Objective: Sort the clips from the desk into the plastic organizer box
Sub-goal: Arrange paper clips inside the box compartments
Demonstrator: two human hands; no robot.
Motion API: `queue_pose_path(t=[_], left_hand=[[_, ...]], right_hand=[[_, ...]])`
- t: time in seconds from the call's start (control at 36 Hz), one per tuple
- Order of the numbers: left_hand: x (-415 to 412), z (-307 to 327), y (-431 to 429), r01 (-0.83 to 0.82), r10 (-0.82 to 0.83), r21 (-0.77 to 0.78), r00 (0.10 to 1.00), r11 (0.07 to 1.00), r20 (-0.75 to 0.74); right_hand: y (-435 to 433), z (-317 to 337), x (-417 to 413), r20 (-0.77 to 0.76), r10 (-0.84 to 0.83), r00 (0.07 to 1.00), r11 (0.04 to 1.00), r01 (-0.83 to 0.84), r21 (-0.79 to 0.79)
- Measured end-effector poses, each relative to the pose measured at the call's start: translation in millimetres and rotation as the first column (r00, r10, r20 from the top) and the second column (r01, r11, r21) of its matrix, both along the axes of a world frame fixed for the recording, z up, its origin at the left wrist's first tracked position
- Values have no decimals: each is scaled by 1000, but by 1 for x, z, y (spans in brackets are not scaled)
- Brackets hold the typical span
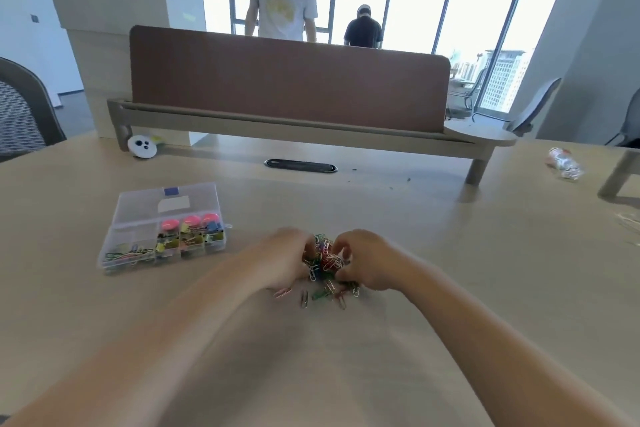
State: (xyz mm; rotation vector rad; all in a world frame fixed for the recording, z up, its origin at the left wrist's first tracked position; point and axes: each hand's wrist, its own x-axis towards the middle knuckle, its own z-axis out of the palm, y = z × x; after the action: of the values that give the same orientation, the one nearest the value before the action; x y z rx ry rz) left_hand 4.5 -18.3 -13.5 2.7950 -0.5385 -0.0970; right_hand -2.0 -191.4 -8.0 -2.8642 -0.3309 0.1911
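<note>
A heap of coloured paper clips [323,258] lies on the desk between my hands. My left hand [287,258] cups the heap from the left with curled fingers. My right hand [367,262] grips it from the right, fingers curled round clips. A few loose clips [322,295] lie just in front of the heap. The clear plastic organizer box [114,243] stands open to the left, lid tipped back. Its compartments hold paper clips, binder clips and pink round pieces.
A brown divider panel [287,80] on a raised shelf crosses the back of the desk. A white round object [142,146] sits below its left end, and a crumpled plastic bag [564,163] lies far right. Two people stand behind the divider. A chair [24,111] stands at the left.
</note>
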Motion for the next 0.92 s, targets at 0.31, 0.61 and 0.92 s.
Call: queue_pose_path(t=[0.31, 0.61, 0.92], left_hand=[[30, -6, 1, 13, -9, -97, 999, 995, 46], [18, 1, 7, 87, -88, -67, 996, 994, -20], [7, 1, 9, 56, -56, -48, 998, 997, 7]], right_hand=[[11, -5, 31, 140, 17, 990, 992, -33, 119], [10, 8, 14, 12, 63, 998, 995, -64, 82], [9, 9, 5, 9, 138, 990, 990, -137, -21]])
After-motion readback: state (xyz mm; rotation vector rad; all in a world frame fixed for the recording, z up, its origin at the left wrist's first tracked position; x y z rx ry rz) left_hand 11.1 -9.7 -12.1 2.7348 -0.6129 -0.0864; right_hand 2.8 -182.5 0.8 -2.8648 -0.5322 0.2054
